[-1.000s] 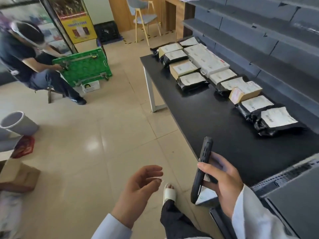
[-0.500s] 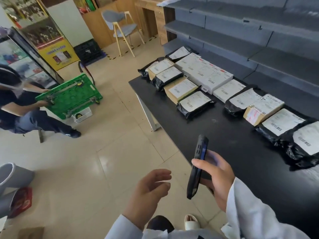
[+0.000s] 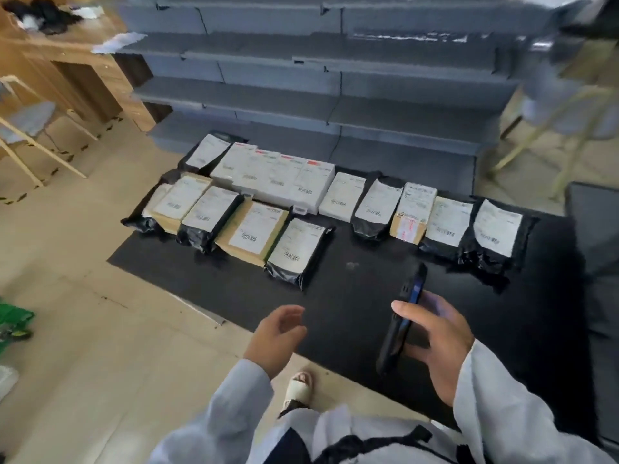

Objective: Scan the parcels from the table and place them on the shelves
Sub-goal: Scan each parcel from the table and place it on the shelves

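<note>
Your right hand (image 3: 435, 343) grips the black handheld scanner (image 3: 400, 324) edge-on above the black surface (image 3: 351, 306); your left hand (image 3: 276, 336) hangs loosely spread, empty, at its near edge. Labelled black-bag and cardboard parcels (image 3: 294, 249) line the far edge, below grey metal shelves (image 3: 335, 92).

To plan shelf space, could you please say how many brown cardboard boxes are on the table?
3 cardboard boxes: one at the left end, one left of centre, one right of centre. Labels may hide others.

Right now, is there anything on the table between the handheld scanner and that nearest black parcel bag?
Hardly anything: in the head view, bare black table separates the scanner from the nearest black bag, apart from one small smudge.
</note>
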